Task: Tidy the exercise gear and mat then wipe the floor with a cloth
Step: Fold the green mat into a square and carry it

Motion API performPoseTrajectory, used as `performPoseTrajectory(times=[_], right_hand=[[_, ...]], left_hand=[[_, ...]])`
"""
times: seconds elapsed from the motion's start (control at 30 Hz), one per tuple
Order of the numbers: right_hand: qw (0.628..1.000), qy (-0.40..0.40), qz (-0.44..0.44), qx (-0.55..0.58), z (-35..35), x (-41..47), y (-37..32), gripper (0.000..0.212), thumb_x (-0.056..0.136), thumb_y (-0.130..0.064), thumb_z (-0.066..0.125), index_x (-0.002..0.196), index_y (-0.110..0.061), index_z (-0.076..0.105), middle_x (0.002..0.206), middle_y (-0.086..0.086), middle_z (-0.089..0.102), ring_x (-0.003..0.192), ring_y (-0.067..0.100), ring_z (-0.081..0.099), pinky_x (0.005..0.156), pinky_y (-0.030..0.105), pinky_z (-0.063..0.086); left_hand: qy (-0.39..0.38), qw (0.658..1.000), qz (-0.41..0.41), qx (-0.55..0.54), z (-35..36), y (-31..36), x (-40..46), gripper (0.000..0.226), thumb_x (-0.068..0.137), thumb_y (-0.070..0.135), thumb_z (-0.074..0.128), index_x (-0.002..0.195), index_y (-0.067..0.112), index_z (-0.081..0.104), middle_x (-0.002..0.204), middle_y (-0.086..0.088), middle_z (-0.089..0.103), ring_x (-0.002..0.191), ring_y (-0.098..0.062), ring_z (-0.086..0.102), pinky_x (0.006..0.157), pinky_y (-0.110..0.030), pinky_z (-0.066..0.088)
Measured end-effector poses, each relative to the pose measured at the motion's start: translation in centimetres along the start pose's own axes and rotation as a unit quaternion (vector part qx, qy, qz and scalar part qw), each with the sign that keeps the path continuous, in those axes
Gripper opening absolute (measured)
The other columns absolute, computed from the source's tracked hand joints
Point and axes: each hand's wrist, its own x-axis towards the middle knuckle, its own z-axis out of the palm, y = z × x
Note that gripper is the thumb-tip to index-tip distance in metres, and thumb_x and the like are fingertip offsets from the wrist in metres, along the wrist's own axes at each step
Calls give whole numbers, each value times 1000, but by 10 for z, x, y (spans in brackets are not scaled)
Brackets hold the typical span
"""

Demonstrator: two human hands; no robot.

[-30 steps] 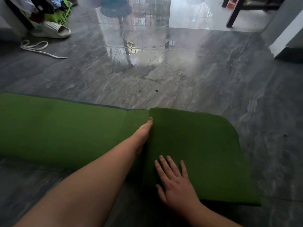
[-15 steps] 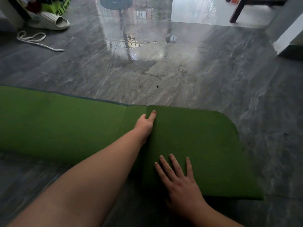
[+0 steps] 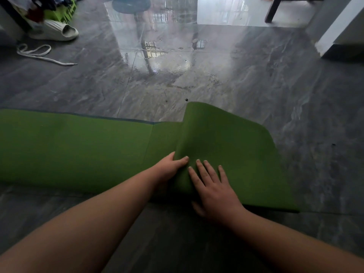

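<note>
A green exercise mat [image 3: 69, 146] lies across the grey tiled floor from the left edge to right of centre. Its right end is folded back over itself, and the folded flap [image 3: 226, 142] has its far corner lifted off the layer below. My left hand [image 3: 170, 167] grips the flap's free edge, thumb on top and fingers hidden under it. Just to the right, my right hand [image 3: 214, 189] lies flat on the flap with its fingers spread.
A white slipper [image 3: 56, 31] and a white cord [image 3: 37, 54] lie at the far left beside a green crate [image 3: 61, 13] with clothes. A dark furniture leg [image 3: 273, 9] stands at the far right, with a white wall corner [image 3: 334, 28] near it. The floor [image 3: 197, 75] beyond the mat is glossy.
My left hand slid back along the flap's edge toward me and closed on it. The flap's far corner rose off the mat. My right hand moved up next to the left.
</note>
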Motion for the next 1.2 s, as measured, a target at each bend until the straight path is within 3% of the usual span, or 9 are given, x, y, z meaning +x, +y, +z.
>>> performPoseTrajectory(times=[0.13,0.27,0.4,0.53,0.67,0.8,0.93,1.07,1.2], right_hand=[[997,49,7,50,-34,-3,15,71,91,-57,29,155,-26,25,163,4,20,151,24,17,119,55,20],[996,29,80,30,-59,-15,56,69,92,-57,9,156,-32,16,165,-3,14,152,18,8,121,51,10],[989,-11,146,-26,-55,-31,64,73,89,-64,6,156,-36,-1,166,-2,-4,152,28,-4,118,63,4],[978,-50,199,37,-27,-26,48,75,86,-67,2,154,-37,-11,165,1,-14,150,34,-11,118,62,7],[977,-62,186,79,-5,-4,32,69,94,-62,12,154,-37,-12,164,0,-18,148,36,-20,120,57,5],[978,-71,184,61,1,-1,31,68,97,-57,19,154,-36,-12,163,0,-22,147,37,-23,119,59,3],[970,-15,178,165,0,-1,37,67,96,-44,39,156,-34,11,165,-5,-6,150,31,-14,121,55,7],[839,214,220,448,2,-4,60,56,79,5,52,132,-12,53,146,10,45,139,25,36,119,36,27],[632,273,381,617,2,-10,84,56,80,12,33,108,-31,53,115,-2,54,113,16,53,96,49,52]], left_hand=[[20,999,12,24,-23,13,-11,33,95,25,62,123,11,50,109,-10,68,93,-26,70,76,-38,59],[55,998,12,35,-64,14,-12,71,87,39,71,143,10,39,127,-13,62,103,-30,67,83,-43,58],[97,993,29,61,-82,4,-18,41,96,26,61,131,8,53,116,-15,68,100,-31,68,81,-40,56],[177,973,28,143,-95,-3,-18,42,94,28,64,129,7,55,125,-17,64,107,-33,64,99,-47,50],[288,909,-3,302,-97,-8,-12,61,98,33,56,145,1,34,142,-22,47,128,-40,47,107,-44,39],[276,836,-7,474,-81,-19,-12,77,97,37,51,156,18,5,161,-18,12,145,-39,20,118,-53,23],[109,689,224,681,-39,-30,-24,74,91,55,34,152,42,-7,163,-3,-17,150,-24,-15,120,-57,6],[-79,582,224,778,9,-42,-31,98,78,81,37,142,49,-30,152,0,-40,141,-26,-39,108,-73,-15],[-54,580,200,788,25,-52,-26,108,84,60,56,138,50,-37,154,1,-39,140,-31,-38,106,-76,-11]])
